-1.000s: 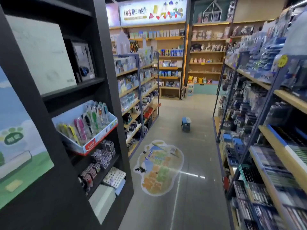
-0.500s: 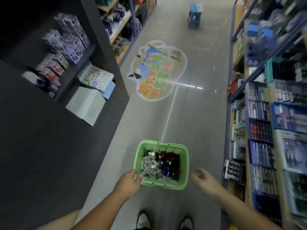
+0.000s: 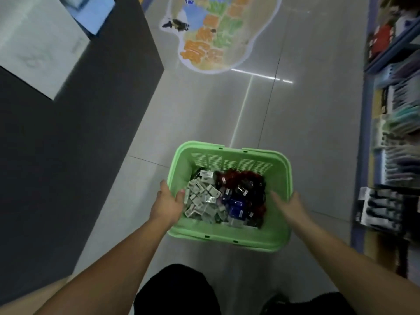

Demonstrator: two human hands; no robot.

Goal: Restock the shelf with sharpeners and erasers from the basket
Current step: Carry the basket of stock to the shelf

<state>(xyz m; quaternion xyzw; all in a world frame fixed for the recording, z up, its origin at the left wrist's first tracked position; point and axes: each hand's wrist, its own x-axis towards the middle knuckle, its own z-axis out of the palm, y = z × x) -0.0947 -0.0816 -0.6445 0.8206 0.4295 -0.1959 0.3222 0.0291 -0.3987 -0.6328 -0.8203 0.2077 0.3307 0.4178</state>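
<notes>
The left hand pinches the left rim of the green basket; the right hand straddles its right rim, grip unclear.

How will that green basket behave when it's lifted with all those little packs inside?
Probably stiff: the green basket has a thick moulded rim. Likely light, as the small packs only cover its bottom. They lie loose, so tilting would probably slide them to one side.
</notes>
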